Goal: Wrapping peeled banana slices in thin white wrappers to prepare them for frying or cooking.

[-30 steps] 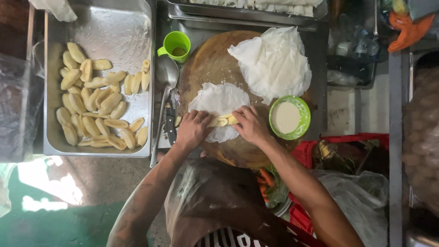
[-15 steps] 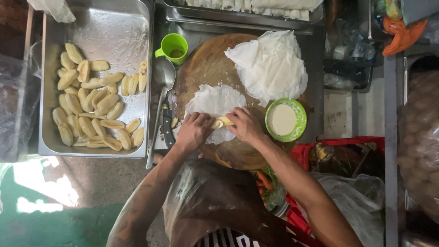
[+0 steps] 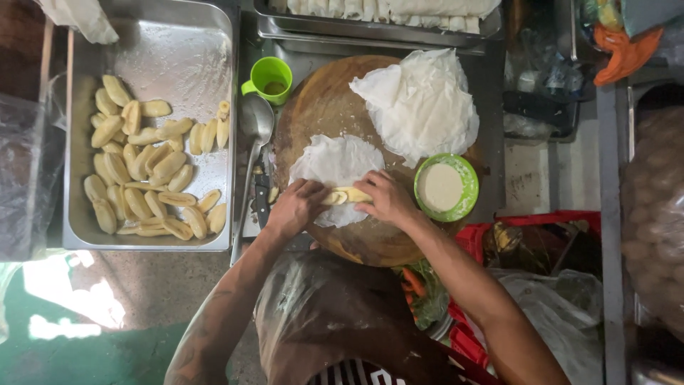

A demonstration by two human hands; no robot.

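Note:
A thin white wrapper sheet (image 3: 335,160) lies on a round wooden board (image 3: 320,107). A peeled banana piece (image 3: 345,195) rests across its near edge. My left hand (image 3: 296,207) presses on the left end of that piece and the wrapper edge. My right hand (image 3: 385,197) holds the right end, fingers curled over it. A stack of more white wrappers (image 3: 420,103) sits on the far right of the board. A small green bowl (image 3: 463,171) of pale paste stands just right of my right hand.
A steel tray (image 3: 185,64) at left holds several peeled banana pieces (image 3: 142,171). A green cup (image 3: 271,77), a metal ladle (image 3: 255,128) and a dark-handled knife (image 3: 261,203) lie between tray and board. Another tray (image 3: 377,28) of rolled wrappers is at the far edge. Bags crowd the right.
Both hands stay on the banana piece at the wrapper's near edge, and have shifted only slightly.

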